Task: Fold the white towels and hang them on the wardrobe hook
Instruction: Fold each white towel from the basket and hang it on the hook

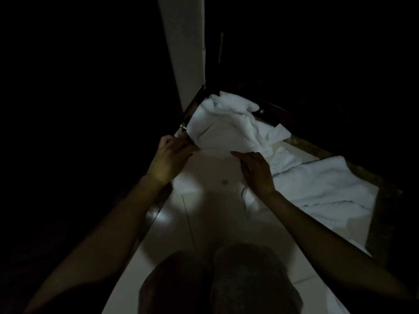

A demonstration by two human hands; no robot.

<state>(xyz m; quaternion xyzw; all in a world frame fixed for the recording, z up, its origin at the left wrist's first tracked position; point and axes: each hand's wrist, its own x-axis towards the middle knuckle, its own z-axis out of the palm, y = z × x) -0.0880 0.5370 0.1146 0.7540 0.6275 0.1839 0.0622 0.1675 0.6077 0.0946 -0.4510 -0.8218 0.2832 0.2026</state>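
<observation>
Left hand (172, 156) pinches towel (226, 123) corner | right hand (255, 172) at near edge, grip unclear | soft, light, floppy: hold corners

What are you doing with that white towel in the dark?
A person holds a crumpled white towel by its near edge, the left hand pinching one end and the right hand the other. It is not folded yet. A second towel lies spread on the pale floor to the right.
</observation>
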